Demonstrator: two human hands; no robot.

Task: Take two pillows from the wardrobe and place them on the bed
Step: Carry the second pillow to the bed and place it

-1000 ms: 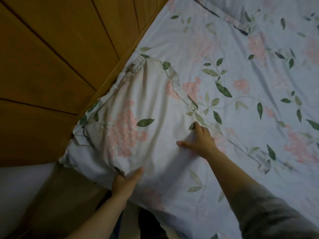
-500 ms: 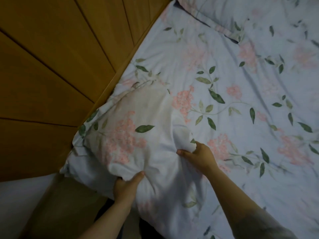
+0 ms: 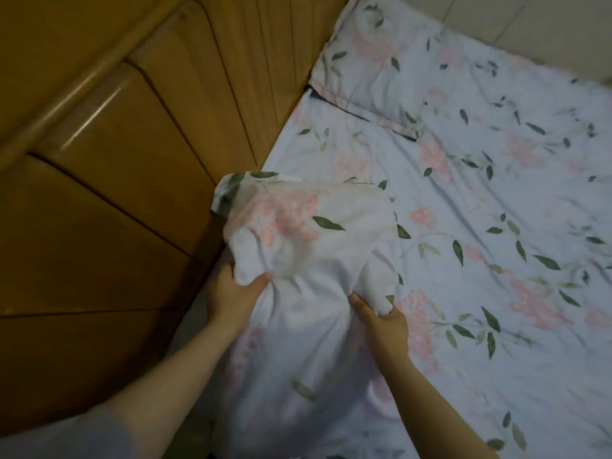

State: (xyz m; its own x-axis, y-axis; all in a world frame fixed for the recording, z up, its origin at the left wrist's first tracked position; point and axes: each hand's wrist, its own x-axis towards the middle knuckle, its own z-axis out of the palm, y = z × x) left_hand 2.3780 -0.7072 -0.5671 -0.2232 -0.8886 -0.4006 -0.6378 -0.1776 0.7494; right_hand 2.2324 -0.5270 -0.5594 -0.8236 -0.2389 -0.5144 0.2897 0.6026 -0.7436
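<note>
A floral pillow [image 3: 308, 233], pale with pink blossoms and green leaves, is bunched up and raised off the bed [image 3: 496, 260] near the wooden headboard. My left hand [image 3: 231, 293] grips its lower left corner. My right hand [image 3: 381, 319] grips its lower right part, fingers dug into the cloth. A second pillow [image 3: 367, 71] in the same print lies flat at the head of the bed, farther away, against the headboard.
The wooden headboard [image 3: 149, 160] runs along the left, its panels close to the held pillow. The bed sheet carries the same floral print, with wrinkles at the right. A pale wall [image 3: 546, 28] shows at the top right.
The pillow lay flat on the bed corner. Both hands have since gathered and lifted it, and it has moved along the headboard toward the second pillow. The view has swung up the bed.
</note>
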